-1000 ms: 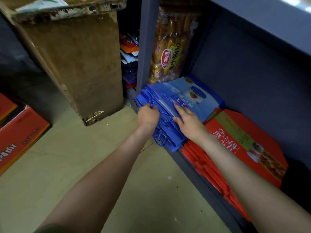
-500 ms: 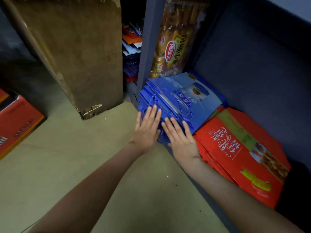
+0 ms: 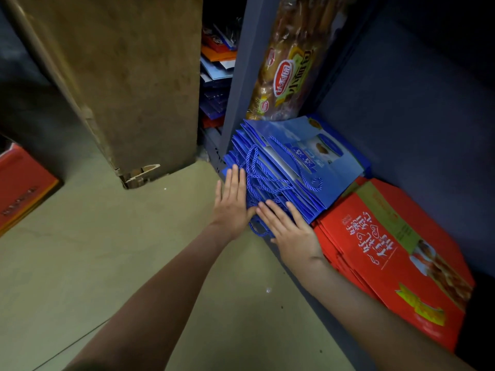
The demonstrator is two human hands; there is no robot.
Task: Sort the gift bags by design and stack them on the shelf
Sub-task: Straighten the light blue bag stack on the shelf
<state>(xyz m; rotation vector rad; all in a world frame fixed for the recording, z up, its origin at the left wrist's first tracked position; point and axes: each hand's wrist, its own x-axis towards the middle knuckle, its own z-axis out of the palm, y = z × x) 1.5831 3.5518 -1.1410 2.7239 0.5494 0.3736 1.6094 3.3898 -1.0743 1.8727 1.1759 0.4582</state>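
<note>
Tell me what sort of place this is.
Probably a shop's stockroom or back corner: a low shelf holds flat stacks of blue gift bags and red gift bags, a bread pack stands behind them, and a worn cardboard carton stands beside it.

A stack of gift bags (image 3: 316, 167) lies flat on the bottom shelf (image 3: 401, 116) at the centre of the frame. My left grip (image 3: 231, 207) rests flat against its left edge. My right grip (image 3: 292, 231) lies beside it on the near edge. A second stack of gift bags (image 3: 388, 253) lies at the lower right, butting against the first. Behind the first stack, at the upper centre, a bread package (image 3: 286, 70) stands by the shelf upright (image 3: 241, 76). Left of the upright sits a pile of flat paper goods (image 3: 217, 76), then a cardboard box (image 3: 128, 76) on the floor (image 3: 134, 263). A carton (image 3: 21, 188) sits at the left edge.
</note>
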